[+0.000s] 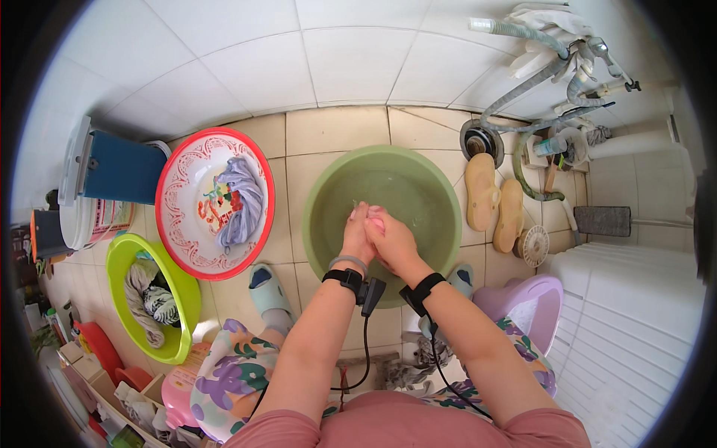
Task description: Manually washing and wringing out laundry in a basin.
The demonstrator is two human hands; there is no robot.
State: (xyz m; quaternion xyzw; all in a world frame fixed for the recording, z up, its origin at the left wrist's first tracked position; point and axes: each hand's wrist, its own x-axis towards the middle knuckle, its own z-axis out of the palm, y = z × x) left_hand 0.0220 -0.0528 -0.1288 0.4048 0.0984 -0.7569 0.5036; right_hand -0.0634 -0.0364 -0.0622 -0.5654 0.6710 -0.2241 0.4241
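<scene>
"What are we seeing from the head view?"
"We are watching the left hand (354,233) and right hand (396,240) pressing together, fingers curling, over the green basin (323,190) of water (424,213)."
"Are they gripping anything?"
"A pink patch (379,216) is showing between them, but we cannot tell. The basin is standing between the red-rimmed bowl (193,237) and yellow sandals (480,193)."

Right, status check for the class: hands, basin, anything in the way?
Left hand and right hand together over green basin. Water in basin. Anything held: unclear. Black wrist cables hang outside basin.
</scene>
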